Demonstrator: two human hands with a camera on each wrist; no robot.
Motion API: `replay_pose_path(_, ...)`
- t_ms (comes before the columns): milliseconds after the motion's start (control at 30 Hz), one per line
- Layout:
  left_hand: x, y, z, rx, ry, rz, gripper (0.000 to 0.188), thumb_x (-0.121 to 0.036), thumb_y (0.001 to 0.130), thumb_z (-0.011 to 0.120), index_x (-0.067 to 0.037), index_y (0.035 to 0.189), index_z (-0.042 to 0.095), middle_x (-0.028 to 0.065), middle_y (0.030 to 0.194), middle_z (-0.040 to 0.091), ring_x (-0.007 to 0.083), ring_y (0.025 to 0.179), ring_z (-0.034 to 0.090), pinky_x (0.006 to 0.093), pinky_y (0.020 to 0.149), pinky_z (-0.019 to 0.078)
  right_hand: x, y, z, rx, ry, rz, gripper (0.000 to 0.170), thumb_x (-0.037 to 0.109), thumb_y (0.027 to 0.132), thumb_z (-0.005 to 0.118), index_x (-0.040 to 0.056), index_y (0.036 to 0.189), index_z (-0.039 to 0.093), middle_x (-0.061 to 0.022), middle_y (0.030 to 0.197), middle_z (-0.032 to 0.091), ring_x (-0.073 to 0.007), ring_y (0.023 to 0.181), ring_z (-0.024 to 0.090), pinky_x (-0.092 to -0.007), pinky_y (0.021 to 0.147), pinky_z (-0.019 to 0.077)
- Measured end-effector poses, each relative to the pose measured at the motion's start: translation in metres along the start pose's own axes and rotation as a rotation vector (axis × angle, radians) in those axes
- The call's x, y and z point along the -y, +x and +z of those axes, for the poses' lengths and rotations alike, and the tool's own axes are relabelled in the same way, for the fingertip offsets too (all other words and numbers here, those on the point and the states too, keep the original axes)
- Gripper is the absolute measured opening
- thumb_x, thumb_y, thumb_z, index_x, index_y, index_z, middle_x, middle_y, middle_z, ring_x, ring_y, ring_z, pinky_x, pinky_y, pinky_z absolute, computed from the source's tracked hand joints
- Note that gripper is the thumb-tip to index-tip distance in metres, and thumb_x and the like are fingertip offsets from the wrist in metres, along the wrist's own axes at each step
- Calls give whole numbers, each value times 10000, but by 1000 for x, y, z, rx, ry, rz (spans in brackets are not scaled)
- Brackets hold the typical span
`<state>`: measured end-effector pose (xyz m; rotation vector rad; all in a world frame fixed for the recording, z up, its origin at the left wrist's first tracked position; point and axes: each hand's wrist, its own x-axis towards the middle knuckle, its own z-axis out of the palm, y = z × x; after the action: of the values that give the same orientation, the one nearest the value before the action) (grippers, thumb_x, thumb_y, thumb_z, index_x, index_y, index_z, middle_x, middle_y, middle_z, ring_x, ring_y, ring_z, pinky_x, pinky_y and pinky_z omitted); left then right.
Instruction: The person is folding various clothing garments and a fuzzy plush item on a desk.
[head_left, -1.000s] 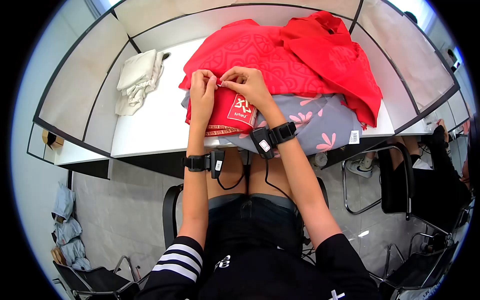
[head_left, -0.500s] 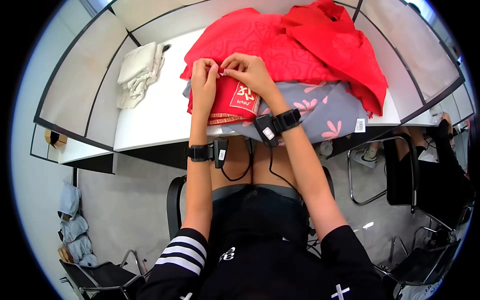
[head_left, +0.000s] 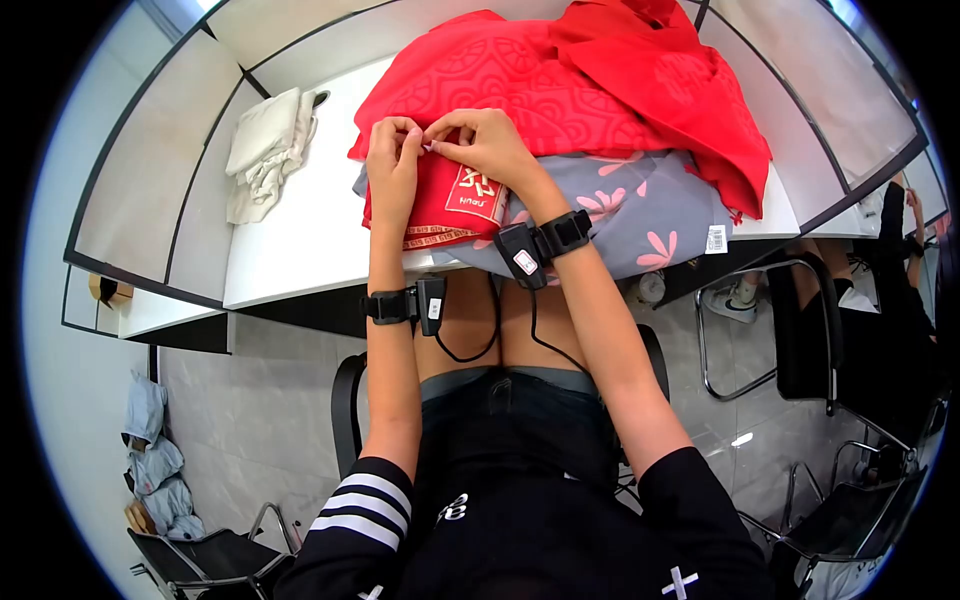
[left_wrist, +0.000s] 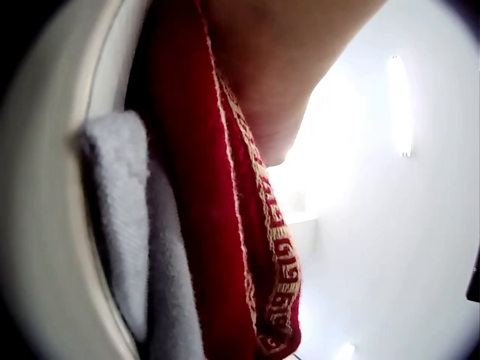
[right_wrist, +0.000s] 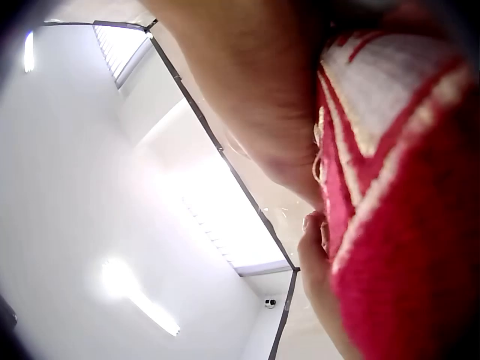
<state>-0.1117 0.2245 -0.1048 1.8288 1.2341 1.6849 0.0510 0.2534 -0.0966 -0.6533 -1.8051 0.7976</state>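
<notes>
Head view: my left hand (head_left: 393, 165) and right hand (head_left: 487, 148) pinch a small white piece (head_left: 428, 147) from 2 sides, apparently to steady it, at the far edge of the folded red cloth (head_left: 436, 188), on grey fabric (head_left: 690, 212) atop the worktop (head_left: 300, 230).

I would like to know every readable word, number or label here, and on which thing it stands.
Nothing reads with certainty.
Patch on folded red cloth: characters too small to read.
Barcode tag on the grey cloth: print too small.
Wrist device stickers: too small.
Black shirt: white marks, unclear.
</notes>
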Motion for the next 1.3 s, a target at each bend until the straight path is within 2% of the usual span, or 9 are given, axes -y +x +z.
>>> replay_pose_path(367,-1,0,0,20,1,-15,86,-73,965,536,9,968,563,37,919,549,87,751,529,226,710,437,3,1,-2,-6,11,11,152,68,782,707,36,929,729,-37,759,725,-45,549,509,-209,525,417)
replay_pose_path(433,1,0,0,23,-31,-12,90,-82,963,548,6,966,564,31,914,550,85,750,528,221,713,437,4,1,-1,-12,20,-2,138,97,761,706,39,884,735,-69,746,724,-105,560,586,-243,553,474)
replay_pose_path(500,0,0,-1,13,8,-24,88,-87,961,557,-1,969,566,25,899,550,81,755,529,216,717,437,2,2,0,-4,20,18,134,98,757,711,44,876,739,-63,738,722,-106,553,575,-248,545,466)
replay_pose_path(567,0,0,0,-12,-15,-21,106,-82,929,590,23,926,577,85,917,557,138,736,586,265,682,473,0,2,1,-16,-13,26,127,100,752,715,60,869,743,-57,734,720,-105,547,565,-250,540,460)
replay_pose_path(767,5,1,-2,13,10,-46,135,-112,938,588,22,939,595,82,909,559,149,762,587,275,702,471,-4,4,0,6,-18,3,148,122,747,712,76,882,753,-49,738,721,-126,569,594,-255,567,484)
replay_pose_path(1000,-2,1,-4,-17,-26,-30,243,-181,1007,463,4,915,590,50,786,562,99,691,525,241,644,422,1,4,1,12,-92,71,153,152,745,715,55,859,748,-99,770,732,-168,695,702,-276,667,541)
replay_pose_path(1200,0,0,-2,-36,-97,-70,260,-196,1024,431,-8,939,589,27,736,569,70,659,500,218,626,401,0,3,0,10,-89,38,147,147,743,713,56,853,749,-91,752,728,-183,689,700,-287,668,542)
replay_pose_path(1233,-1,0,-1,-38,-86,-72,261,-197,1024,432,-7,939,588,27,733,569,70,660,499,219,626,401,0,4,0,6,-91,37,147,147,743,713,56,853,749,-91,752,728,-183,689,700,-287,668,542)
replay_pose_path(1300,1,1,-2,-31,-85,-64,261,-198,1024,432,-7,938,588,28,733,569,71,662,501,220,626,402,-3,2,1,-6,-93,-17,162,133,759,727,45,894,745,-69,751,728,-85,563,585,-226,553,477)
